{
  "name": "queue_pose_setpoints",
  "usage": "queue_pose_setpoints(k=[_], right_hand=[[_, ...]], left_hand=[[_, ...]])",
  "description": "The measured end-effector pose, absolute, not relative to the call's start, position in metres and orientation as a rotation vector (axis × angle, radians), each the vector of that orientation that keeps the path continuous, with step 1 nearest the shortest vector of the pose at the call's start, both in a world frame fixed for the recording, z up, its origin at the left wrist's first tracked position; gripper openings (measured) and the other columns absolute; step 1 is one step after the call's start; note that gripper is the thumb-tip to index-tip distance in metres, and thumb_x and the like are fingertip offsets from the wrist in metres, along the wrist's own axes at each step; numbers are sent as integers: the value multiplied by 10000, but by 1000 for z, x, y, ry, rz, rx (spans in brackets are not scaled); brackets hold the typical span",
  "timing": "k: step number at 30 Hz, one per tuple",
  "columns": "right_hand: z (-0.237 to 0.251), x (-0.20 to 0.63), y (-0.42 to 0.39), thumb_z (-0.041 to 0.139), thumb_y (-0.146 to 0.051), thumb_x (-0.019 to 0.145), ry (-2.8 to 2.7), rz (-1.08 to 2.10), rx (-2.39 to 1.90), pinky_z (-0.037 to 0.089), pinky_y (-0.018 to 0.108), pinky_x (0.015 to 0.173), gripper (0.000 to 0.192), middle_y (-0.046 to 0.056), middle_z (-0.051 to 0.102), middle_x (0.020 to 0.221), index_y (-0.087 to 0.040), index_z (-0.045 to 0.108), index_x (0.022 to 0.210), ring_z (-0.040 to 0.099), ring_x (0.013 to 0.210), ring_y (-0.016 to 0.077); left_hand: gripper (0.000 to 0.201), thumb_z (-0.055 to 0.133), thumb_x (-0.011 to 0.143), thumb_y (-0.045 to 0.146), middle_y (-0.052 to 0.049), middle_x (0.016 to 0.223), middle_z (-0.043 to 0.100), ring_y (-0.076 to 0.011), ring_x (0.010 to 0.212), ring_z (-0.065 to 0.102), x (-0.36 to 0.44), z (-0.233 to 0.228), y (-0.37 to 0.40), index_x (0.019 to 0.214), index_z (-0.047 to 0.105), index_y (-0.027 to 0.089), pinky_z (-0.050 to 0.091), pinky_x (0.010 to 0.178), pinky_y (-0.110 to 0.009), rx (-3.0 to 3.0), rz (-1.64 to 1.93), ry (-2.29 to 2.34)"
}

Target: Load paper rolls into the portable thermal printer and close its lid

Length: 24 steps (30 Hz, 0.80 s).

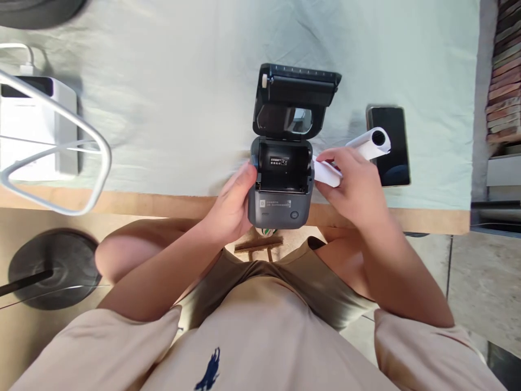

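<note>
A small dark grey label printer [279,209] stands upright at the table's front edge, its lid [297,89] swung up and back. Its paper compartment [283,168] shows only printed markings inside. My left hand [234,203] is closed around the printer's left side, thumb near the upper edge. Beside the printer's right side, my right hand [352,182] pinches a piece of white paper [326,172]. Just behind that hand lies a white paper roll [366,144] with a black core. Whether the pinched paper joins this roll is hidden by the fingers.
A black phone [393,157] lies right of my right hand, partly under the roll. At left stand a white box-shaped device [65,125] and a looped white cable [101,146]. A pale cloth [175,81] covers the table; a dark round object [36,11] sits at far left.
</note>
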State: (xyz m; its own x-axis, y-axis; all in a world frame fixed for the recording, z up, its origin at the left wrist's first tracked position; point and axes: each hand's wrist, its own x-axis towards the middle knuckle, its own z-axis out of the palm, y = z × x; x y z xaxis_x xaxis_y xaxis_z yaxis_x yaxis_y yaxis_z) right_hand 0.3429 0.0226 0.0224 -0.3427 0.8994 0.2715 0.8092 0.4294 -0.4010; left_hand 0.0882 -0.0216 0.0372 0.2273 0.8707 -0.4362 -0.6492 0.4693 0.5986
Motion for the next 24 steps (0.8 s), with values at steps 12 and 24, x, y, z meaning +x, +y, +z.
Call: queue_pose_setpoints(k=[12, 24], right_hand=[[61, 330, 17, 822, -466, 1046, -1810, 86, -971, 703, 446, 718, 263, 47, 873, 1110, -335, 717, 1248, 871, 902, 270], [56, 296, 11, 682, -75, 1055, -2016, 89, -835, 699, 351, 855, 250, -25, 925, 1136, -317, 688, 1118, 905, 995, 188]], left_hand=[[607, 1021, 914, 727, -54, 1147, 940, -285, 1105, 921, 83, 31, -27, 1208, 850, 224, 746, 894, -345, 415, 1070, 926], [742, 964, 964, 762, -101, 1357, 897, -341, 1316, 880, 80, 27, -29, 1441, 745, 239, 736, 1016, -399, 649, 1019, 873]])
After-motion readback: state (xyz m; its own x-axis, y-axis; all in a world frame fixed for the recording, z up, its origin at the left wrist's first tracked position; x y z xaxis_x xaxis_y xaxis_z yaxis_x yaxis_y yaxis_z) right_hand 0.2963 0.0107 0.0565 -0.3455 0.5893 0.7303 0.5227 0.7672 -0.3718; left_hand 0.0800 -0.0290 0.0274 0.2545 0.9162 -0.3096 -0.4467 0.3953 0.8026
